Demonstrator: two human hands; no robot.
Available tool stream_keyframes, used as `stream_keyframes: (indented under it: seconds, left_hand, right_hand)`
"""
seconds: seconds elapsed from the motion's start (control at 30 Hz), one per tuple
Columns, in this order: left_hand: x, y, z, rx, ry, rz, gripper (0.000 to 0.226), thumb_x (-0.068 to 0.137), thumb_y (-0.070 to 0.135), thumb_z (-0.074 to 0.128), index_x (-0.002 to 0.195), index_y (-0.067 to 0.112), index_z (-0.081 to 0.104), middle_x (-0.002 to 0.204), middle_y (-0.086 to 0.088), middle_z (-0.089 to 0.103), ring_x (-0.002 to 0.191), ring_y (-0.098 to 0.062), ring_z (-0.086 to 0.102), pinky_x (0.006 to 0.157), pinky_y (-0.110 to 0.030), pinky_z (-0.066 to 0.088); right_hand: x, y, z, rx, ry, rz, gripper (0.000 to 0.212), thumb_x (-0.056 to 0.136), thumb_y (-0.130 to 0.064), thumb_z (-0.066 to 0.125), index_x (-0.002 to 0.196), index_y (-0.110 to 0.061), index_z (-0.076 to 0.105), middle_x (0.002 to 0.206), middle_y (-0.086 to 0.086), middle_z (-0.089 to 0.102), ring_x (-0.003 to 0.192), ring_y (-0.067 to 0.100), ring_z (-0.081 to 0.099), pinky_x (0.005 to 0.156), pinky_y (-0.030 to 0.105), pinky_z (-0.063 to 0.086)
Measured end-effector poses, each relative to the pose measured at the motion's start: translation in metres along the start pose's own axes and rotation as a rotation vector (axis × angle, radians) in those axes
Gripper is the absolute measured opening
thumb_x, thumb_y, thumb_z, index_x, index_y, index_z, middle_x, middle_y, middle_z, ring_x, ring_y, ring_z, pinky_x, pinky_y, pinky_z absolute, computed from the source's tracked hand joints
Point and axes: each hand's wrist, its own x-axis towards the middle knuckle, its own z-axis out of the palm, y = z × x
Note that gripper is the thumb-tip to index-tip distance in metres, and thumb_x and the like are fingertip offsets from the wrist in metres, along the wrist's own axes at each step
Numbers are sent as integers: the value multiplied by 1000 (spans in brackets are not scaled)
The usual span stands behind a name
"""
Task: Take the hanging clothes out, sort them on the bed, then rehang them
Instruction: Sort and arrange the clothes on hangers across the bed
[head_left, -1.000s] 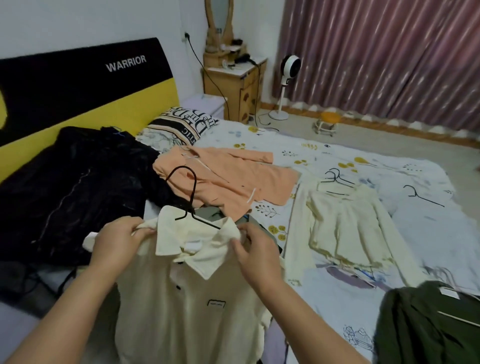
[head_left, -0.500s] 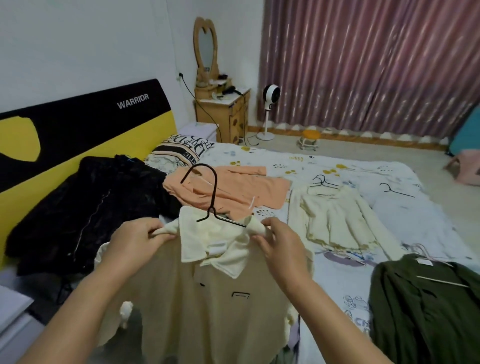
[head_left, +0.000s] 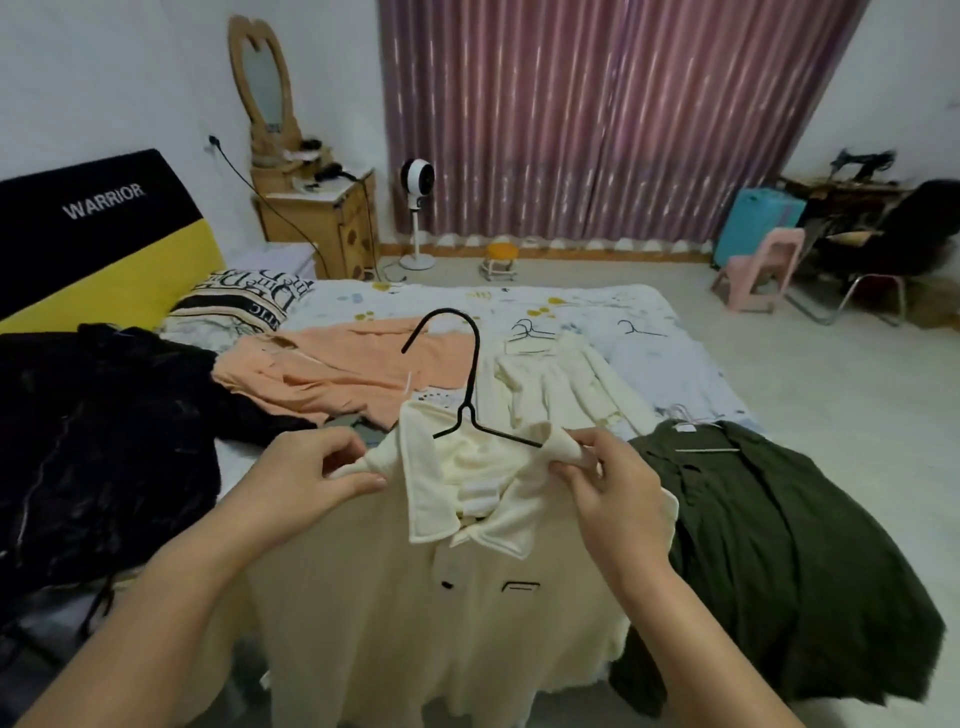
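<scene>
Here the cream collared shirt (head_left: 415, 597) hangs on a black hanger (head_left: 470, 400), held up over the near edge of the bed (head_left: 587, 306), its hem dropping out of view below. The left hand (head_left: 306, 470) pinches the shirt's left shoulder, thumb and fingers curled round the fabric; the right hand (head_left: 610, 483) pinches the other shoulder in the same way, where the hanger's arm end pokes into the cloth. The hanger's hook stands up between and above the two hands, free of everything. Just right of the right hand, a dark green shirt (head_left: 769, 556) on a pale hanger lies over the bed's near right corner, its hem spilling off the edge. Beyond the right hand a cream sweater (head_left: 561, 384) lies flat, with loose black hangers (head_left: 532, 332) past it near the far edge. Beyond the left hand an orange garment (head_left: 337, 369) is spread out, and left of that hand a heap of black clothing (head_left: 104, 441) covers the headboard side. A patterned pillow (head_left: 244, 296) sits against the yellow and black headboard (head_left: 93, 234). Past the bed's far and right edges the floor (head_left: 805, 415) is open as far as a standing fan (head_left: 417, 179), a small orange stool (head_left: 502, 260) and a pink chair (head_left: 758, 275) in front of the curtain (head_left: 597, 119).
</scene>
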Motion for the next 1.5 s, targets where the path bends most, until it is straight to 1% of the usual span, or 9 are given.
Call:
stream_keyframes:
  seconds: [0.1, 0.27, 0.43, 0.57, 0.7, 0.97, 1.1, 1.33, 1.5]
  left_hand:
    - [6, 22, 22, -36, -37, 46, 19, 78, 34, 72, 68, 21, 62, 65, 0, 60, 58, -9, 49, 56, -23, 35]
    - [20, 68, 75, -56, -114, 90, 16, 80, 24, 71, 70, 14, 63, 58, 4, 53, 57, -2, 47, 52, -15, 34]
    - [40, 110, 139, -111, -151, 113, 23, 79, 23, 71, 62, 23, 56, 55, 5, 49, 57, -3, 47, 52, -16, 33]
    - [56, 131, 186, -136, -140, 102, 21, 80, 24, 70, 67, 14, 59, 54, 5, 47, 56, -3, 46, 52, -16, 33]
    - [74, 135, 225, -177, -123, 65, 30, 80, 21, 70, 59, 19, 49, 51, 6, 41, 53, -3, 44, 51, -17, 32]
    - [155, 103, 282, -193, -50, -84, 32, 82, 21, 67, 60, 19, 45, 52, 5, 39, 51, -9, 36, 52, -24, 27]
    - [216, 77, 305, -215, -21, -113, 31, 83, 16, 66, 62, 20, 44, 52, 5, 39, 52, -8, 37, 52, -19, 29]
    - [329, 16, 358, -280, -88, -168, 28, 85, 22, 61, 63, 21, 44, 54, 5, 46, 55, -9, 43, 55, -21, 31]
    - [389, -24, 406, -264, -160, -201, 30, 87, 15, 61, 65, 26, 44, 61, 5, 50, 64, -16, 47, 57, -17, 32]
  right_hand:
    - [-3, 15, -31, -40, 55, 22, 19, 82, -12, 67, 100, -18, 66, 91, -12, 62, 92, 15, 58, 86, 38, 43]
    - [-1, 58, -84, -137, 109, 55, 16, 83, -17, 66, 98, -24, 65, 91, -12, 62, 85, 13, 55, 75, 31, 40]
    - [16, 112, -133, -165, 134, 97, 17, 81, -18, 68, 94, -27, 64, 91, -10, 64, 87, 20, 58, 77, 40, 46]
    - [40, 148, -158, -177, 110, 75, 18, 79, -13, 70, 94, -22, 66, 87, -12, 62, 87, 16, 57, 81, 43, 46]
    - [72, 178, -163, -222, 62, 43, 21, 77, -11, 73, 96, -17, 67, 86, -13, 58, 87, 17, 57, 82, 44, 46]
    - [155, 235, -109, -352, -78, 94, 23, 82, -20, 69, 104, -15, 66, 96, 3, 65, 94, 24, 57, 85, 38, 39]
    - [206, 263, -65, -379, -107, 146, 26, 83, -21, 68, 108, -14, 65, 99, 5, 64, 97, 26, 56, 86, 40, 38]
    - [296, 320, 25, -505, -139, 227, 34, 83, -22, 66, 115, -13, 63, 104, 10, 63, 101, 30, 52, 88, 40, 39]
    - [325, 367, 87, -634, -212, 257, 37, 69, -2, 70, 106, -1, 64, 94, 20, 63, 89, 41, 58, 74, 44, 47]
